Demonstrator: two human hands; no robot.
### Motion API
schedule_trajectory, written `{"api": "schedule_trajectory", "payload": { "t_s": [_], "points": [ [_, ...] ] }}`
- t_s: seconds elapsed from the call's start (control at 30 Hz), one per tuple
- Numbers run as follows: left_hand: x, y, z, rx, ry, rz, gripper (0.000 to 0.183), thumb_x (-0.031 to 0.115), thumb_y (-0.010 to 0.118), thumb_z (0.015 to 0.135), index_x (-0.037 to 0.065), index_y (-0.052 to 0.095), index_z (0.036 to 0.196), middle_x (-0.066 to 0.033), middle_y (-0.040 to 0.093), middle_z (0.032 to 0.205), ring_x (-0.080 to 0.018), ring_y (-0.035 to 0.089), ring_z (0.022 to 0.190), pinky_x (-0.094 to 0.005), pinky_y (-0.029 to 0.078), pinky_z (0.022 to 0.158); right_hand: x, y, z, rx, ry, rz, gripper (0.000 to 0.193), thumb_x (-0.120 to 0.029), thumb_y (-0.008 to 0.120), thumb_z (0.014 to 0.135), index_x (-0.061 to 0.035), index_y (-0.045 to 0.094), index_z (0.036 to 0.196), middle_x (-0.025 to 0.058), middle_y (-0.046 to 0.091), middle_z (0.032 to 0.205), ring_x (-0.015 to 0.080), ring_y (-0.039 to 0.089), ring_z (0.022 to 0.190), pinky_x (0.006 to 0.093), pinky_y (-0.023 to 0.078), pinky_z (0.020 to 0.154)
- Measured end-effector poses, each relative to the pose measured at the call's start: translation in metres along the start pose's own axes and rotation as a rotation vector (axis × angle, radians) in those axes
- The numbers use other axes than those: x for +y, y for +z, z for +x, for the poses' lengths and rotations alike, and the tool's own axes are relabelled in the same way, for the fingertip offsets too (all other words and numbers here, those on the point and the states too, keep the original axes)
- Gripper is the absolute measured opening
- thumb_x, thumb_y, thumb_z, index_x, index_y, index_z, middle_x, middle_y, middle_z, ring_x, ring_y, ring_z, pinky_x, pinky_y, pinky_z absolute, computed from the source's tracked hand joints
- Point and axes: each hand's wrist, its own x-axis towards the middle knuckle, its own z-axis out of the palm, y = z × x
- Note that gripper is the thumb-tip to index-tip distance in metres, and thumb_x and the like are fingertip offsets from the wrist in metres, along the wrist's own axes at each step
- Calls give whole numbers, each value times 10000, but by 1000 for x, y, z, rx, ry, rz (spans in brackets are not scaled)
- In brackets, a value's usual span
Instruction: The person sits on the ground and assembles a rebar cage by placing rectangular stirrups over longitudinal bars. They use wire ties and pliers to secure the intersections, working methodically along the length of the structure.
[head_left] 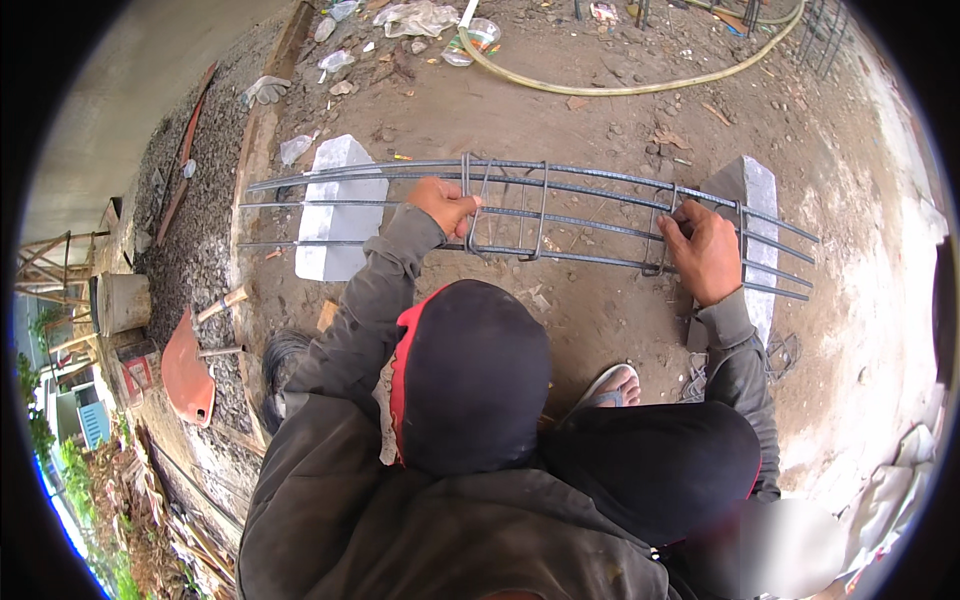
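Apparently we are positioning the left stirrup [467, 173] and the right stirrup [674, 198] along steel bars [600, 193], which are spanning the left block [330, 225] and right block [760, 188], jutting past both outer edges. Our left hand [440, 205] is pinching the left stirrup; our right hand [710, 255] is curling near the right block's inner edge, how tightly we cannot tell. Next, we are probably needing small, even slides, keeping both square.
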Motion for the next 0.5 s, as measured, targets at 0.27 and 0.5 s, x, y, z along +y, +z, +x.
{"api": "schedule_trajectory", "payload": {
  "t_s": [0.27,0.5],
  "points": [
    [-42,-44,-7,228,103,302,335,359,763,910,33,789,837,-47,661,599,-113,587,497,-296,469,511,-54,21,39,-248,-303,-35,258,-261,708,874,-6,736,896,225,711,770,434,702,758,500,555,733],
    [-78,-79,-16,347,-32,176,345,421,772,862,79,817,882,-125,755,759,-271,734,729,-392,578,714,-94,41,49,-345,-365,-86,286,-278,713,881,7,719,887,237,705,769,441,703,803,503,550,738]
  ]
}}
